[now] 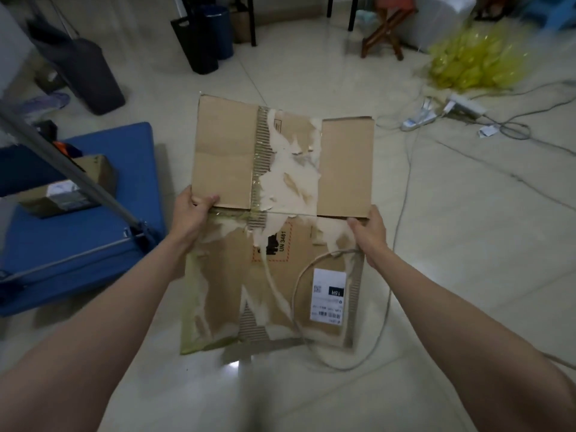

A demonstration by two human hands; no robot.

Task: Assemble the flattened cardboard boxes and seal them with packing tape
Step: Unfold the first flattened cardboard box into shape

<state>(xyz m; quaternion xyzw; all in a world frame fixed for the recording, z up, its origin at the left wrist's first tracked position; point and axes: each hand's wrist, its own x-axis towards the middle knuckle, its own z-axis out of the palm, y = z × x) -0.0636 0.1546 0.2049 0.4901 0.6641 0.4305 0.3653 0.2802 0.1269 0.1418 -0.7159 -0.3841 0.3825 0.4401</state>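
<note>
Seen from above, a flattened cardboard box (274, 219) with torn paper and old tape is held over a pale tiled floor (452, 244). The left hand (191, 210) pinches its left edge at the flap crease, thumb on top. The right hand (371, 235) grips the right edge. A blue mat (93, 244) lies left.

views: one, worn on my head | facing: forward and down over my arms to the tiled floor (436, 244) | range: near, the cardboard box (280, 213) at arm's reach | lens: wide-angle, room edges bowed
</note>
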